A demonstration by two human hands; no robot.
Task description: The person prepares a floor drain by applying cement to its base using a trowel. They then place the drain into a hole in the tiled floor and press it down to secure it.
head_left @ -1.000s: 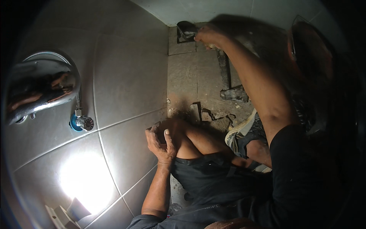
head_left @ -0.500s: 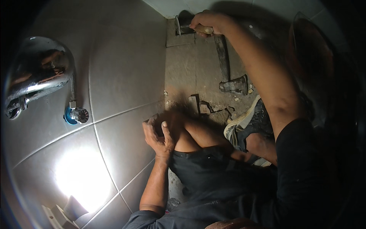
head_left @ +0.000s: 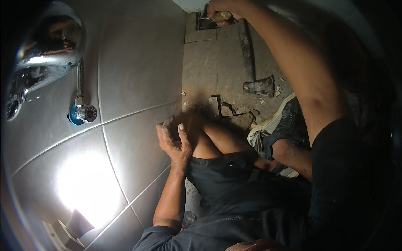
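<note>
My right hand (head_left: 226, 12) grips a tool by its pale wooden handle (head_left: 222, 16) at a square dark opening (head_left: 204, 24) in the floor corner; the tool's working end is mostly hidden. A worn axe-like tool (head_left: 257, 85) lies below it on the tiles, its long handle pointing toward the opening. My left hand (head_left: 173, 140) is beside my bent knee, fingers curled around something dark that I cannot make out. Broken tile pieces and rubble (head_left: 228, 111) lie on the floor between my legs and the axe-like tool.
On the left tiled wall (head_left: 138, 62) are a chrome fixture (head_left: 50, 44), a hose and a valve (head_left: 86, 113) with a blue ring. A glaring lamp (head_left: 79, 224) sits at the lower left. My shoe (head_left: 274, 121) rests by the rubble. A dark shape (head_left: 343, 54) stands at upper right.
My right hand and its tool have shifted up in the picture at the opening, and the whole scene has risen slightly as the view moved. My left hand keeps its curled pose.
</note>
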